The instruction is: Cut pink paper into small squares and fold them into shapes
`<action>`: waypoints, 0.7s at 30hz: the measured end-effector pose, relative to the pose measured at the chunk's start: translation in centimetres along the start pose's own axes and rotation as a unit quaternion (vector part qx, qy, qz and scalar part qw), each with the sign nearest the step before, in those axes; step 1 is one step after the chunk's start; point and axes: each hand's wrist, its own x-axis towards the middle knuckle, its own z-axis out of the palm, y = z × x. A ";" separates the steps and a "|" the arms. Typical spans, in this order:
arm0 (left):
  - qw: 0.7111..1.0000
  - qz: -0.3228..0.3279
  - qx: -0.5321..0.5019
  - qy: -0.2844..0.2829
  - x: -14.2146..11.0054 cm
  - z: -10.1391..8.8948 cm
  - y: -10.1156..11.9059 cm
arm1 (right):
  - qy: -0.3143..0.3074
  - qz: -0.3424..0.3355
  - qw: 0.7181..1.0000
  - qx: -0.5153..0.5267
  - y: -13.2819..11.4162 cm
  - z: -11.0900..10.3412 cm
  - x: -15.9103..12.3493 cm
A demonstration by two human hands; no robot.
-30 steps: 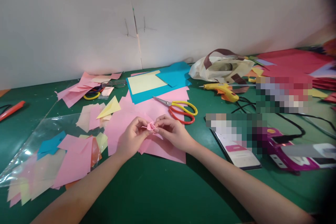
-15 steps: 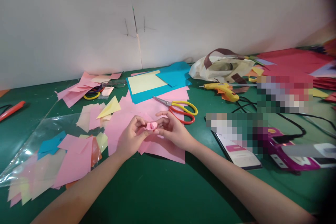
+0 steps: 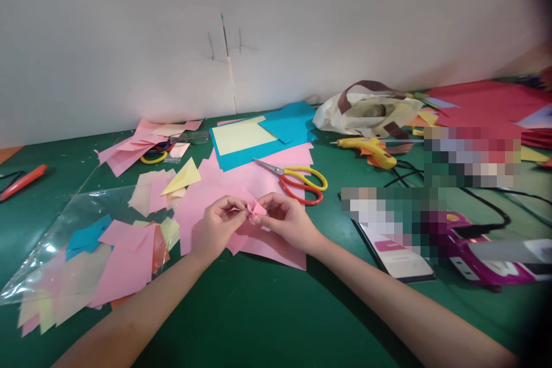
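Note:
Between my fingertips is a small folded piece of pink paper (image 3: 256, 209). My left hand (image 3: 222, 224) pinches its left side with thumb and forefinger. From the right, my right hand (image 3: 290, 219) grips the same piece, its thumb at the lower edge. Both hands are above pink paper sheets (image 3: 276, 244) spread on the green table. Just beyond my right hand lie scissors (image 3: 302, 179) with one yellow and one red handle, blades slightly apart. The finer folds of the held piece are partly covered by my fingers.
Blue and cream sheets (image 3: 245, 137) lie behind the hands. At left, a clear plastic bag (image 3: 107, 201) holds paper pieces. To the right are a yellow glue gun (image 3: 368, 149), a cloth bag (image 3: 332, 115), a phone (image 3: 401, 261), a purple device (image 3: 478, 270) and black cables (image 3: 491, 207).
The folded pink paper has been turned, now showing a pointed flap toward the right. My left fingers have closed in on it, and my right fingers have curled nearer. The view has shifted slightly.

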 end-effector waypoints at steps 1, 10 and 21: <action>1.000 -0.001 0.004 0.002 0.0 0.0 0.1 | 0.002 -0.006 1.000 -0.009 0.0 0.0 0.0; 0.999 0.008 -0.006 -0.053 -0.1 0.3 0.7 | 0.064 -0.057 0.992 -0.091 0.7 -0.1 0.0; 0.997 -0.035 0.062 0.021 -0.4 0.2 0.7 | 0.036 -0.063 0.991 -0.113 0.4 0.3 -0.4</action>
